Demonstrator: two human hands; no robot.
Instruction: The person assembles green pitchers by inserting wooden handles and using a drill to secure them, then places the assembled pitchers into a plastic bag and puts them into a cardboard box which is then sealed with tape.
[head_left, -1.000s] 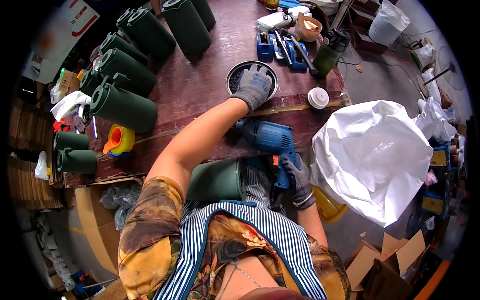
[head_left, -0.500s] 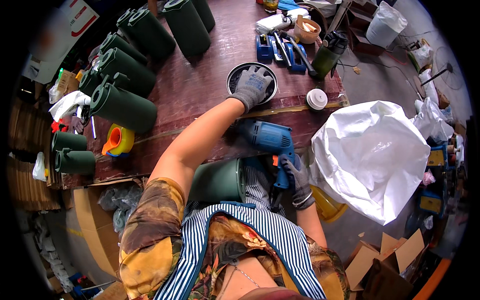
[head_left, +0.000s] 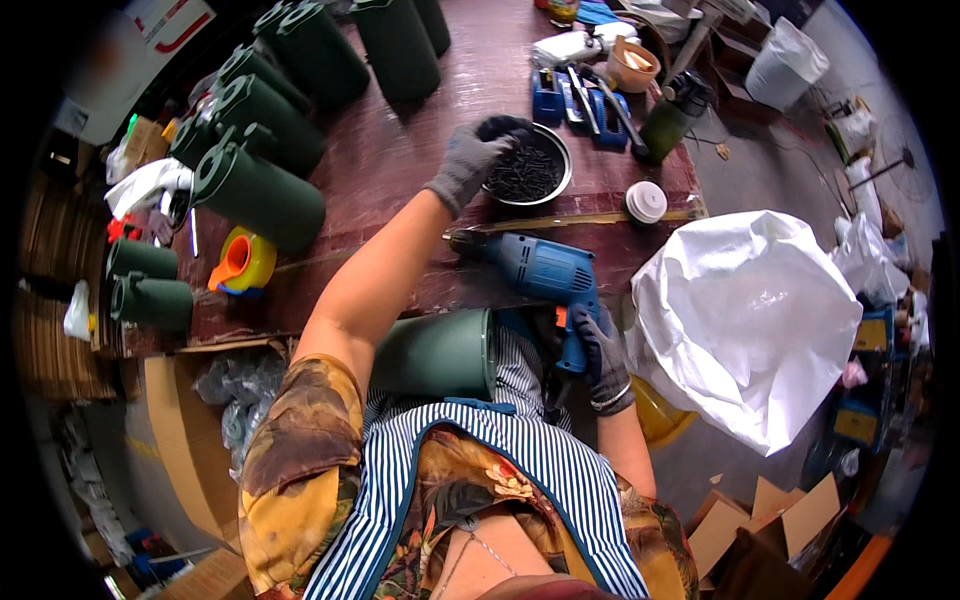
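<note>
In a grey glove, my left hand [head_left: 484,152] is at the left rim of a round metal bowl [head_left: 569,170]. Its fingers are curled together, and what they hold cannot be made out. Many dark screws [head_left: 525,172] fill the bowl. My right hand [head_left: 597,350], also gloved, is wrapped round the grip of a blue power drill [head_left: 543,268]. The drill's chuck points left over the table's near edge. Across my lap lies a dark green cylindrical bin [head_left: 432,355], its wide rim facing right.
Several dark green bins [head_left: 262,195] stand on the left of the table [head_left: 400,150]. A yellow-orange tape dispenser [head_left: 243,262] is near them. Blue tool holders [head_left: 578,105], a dark bottle [head_left: 668,125] and a white lid [head_left: 646,202] sit at right, beyond a big white sack [head_left: 745,330].
My left hand has come up out of the bowl and moved to its left side, exposing the screws. The drill stays in my right hand, and the view has shifted slightly.
</note>
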